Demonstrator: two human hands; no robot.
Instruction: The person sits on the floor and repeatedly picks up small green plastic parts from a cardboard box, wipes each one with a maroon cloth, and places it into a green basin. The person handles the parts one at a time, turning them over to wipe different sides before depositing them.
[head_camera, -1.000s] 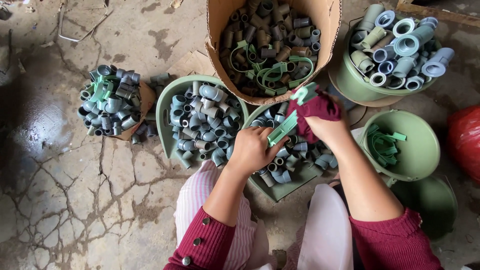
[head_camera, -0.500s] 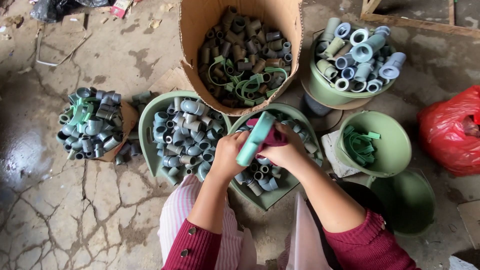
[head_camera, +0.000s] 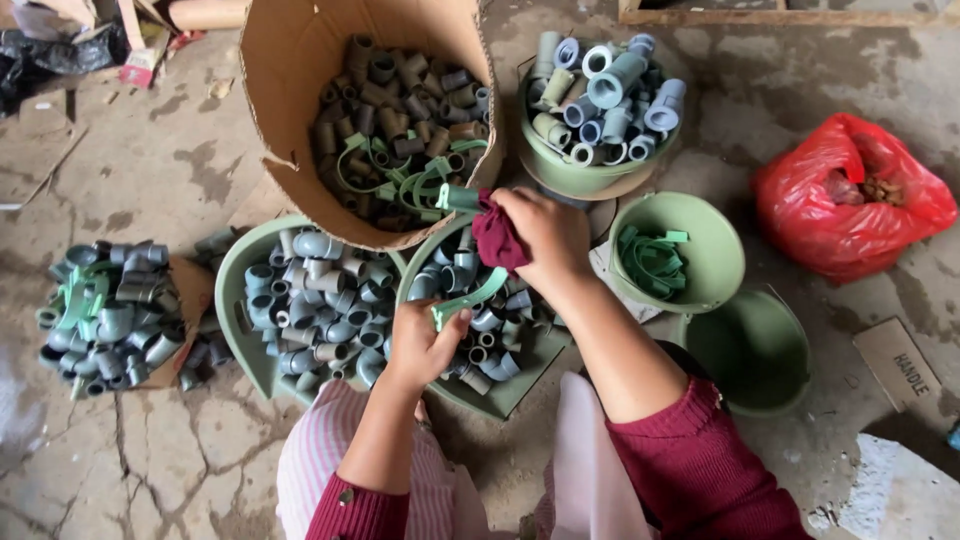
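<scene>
Over the near green tray (head_camera: 238, 300) of pipe fittings, my left hand (head_camera: 425, 340) pinches one end of a green plastic strip (head_camera: 470, 297); my right hand (head_camera: 545, 235) grips a maroon cloth (head_camera: 497, 238) around its far end. I judge a taut strip wipes cleanest.

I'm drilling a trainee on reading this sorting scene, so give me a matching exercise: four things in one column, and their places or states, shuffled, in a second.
Things:
1. left hand
2. right hand
3. red plastic bag
4. cardboard box

Places or states:
A. lies on the floor at far right
B. grips a dark red cloth
C. tilted open, holding brownish tube pieces and green strips
D. holds a curved green strip

Pairs: 1-D, 2-B, 3-A, 4-C
</scene>
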